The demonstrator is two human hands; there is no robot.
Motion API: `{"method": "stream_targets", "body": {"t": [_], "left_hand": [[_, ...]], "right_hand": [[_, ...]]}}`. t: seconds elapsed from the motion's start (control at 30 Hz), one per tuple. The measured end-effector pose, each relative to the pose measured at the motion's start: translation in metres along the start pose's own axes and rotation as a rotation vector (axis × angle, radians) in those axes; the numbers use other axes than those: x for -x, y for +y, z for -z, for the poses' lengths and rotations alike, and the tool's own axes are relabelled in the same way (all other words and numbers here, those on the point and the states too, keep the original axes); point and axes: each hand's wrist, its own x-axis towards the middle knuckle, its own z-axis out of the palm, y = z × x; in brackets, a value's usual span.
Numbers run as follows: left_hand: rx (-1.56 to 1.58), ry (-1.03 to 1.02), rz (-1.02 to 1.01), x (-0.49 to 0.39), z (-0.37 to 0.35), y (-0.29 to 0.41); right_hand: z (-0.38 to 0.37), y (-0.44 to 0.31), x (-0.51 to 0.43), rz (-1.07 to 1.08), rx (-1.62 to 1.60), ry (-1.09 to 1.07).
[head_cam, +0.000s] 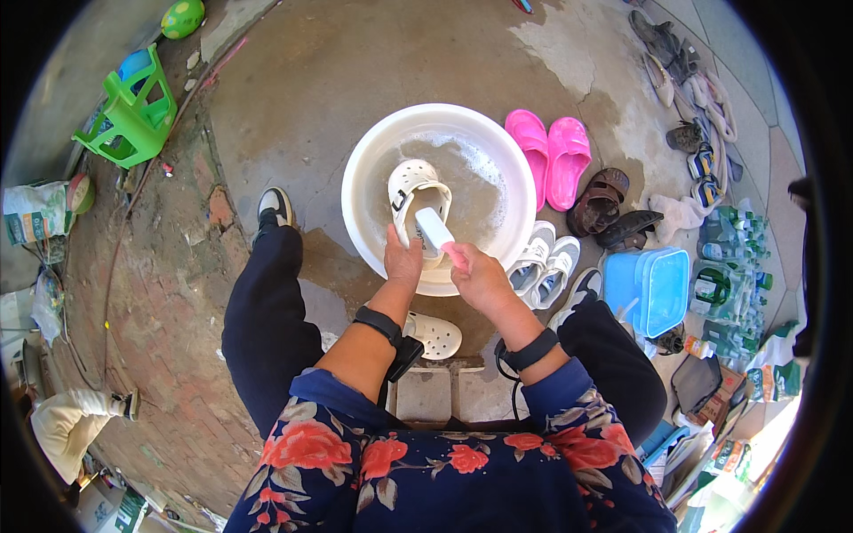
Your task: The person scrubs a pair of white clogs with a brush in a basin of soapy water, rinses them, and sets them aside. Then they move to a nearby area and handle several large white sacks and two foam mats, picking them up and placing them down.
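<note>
A white perforated clog [416, 178] is held over a white plastic basin [360, 186] of cloudy, sudsy water [476, 166]. My left hand [402, 258] grips the clog by its heel side. In my right hand [481, 276] is a scrubbing brush [436, 230] with a pink handle and a white head. The brush head lies at the clog's opening, over the insole; its bristles are hidden, so contact cannot be made out. Another white clog [436, 336] rests on the ground between my feet and the basin, partly behind my left forearm.
Pink slippers [548, 160], brown sandals [598, 202] and grey-white shoes [545, 263] stand close on the basin's right. Beyond them are a blue plastic container [646, 290] and bundled bottles [730, 280]. A green stool [133, 113] lies at the upper left. Another person's leg [76, 423] shows at lower left.
</note>
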Motion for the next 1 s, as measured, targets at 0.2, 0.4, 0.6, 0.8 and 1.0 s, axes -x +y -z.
{"method": "stream_targets", "body": {"t": [0.2,0.4,0.6,0.8,1.0], "left_hand": [[0.076,0.017,0.101,-0.001,0.005,0.006],[0.094,-0.133,-0.045,0.005,0.004,-0.009],[-0.034,-0.139,-0.066,0.013,0.008,-0.018],[-0.027,-0.132,0.038,0.02,0.007,-0.005],[-0.033,-0.114,-0.062,0.027,0.012,-0.003]], "right_hand": [[0.001,-0.006,-0.016,-0.047,-0.051,-0.144],[-0.044,-0.002,-0.098,-0.113,0.169,0.087],[-0.051,0.03,-0.101,-0.055,0.176,0.088],[-0.052,0.023,-0.046,-0.072,-0.115,-0.08],[-0.062,0.04,-0.1,0.008,0.081,0.133]]}}
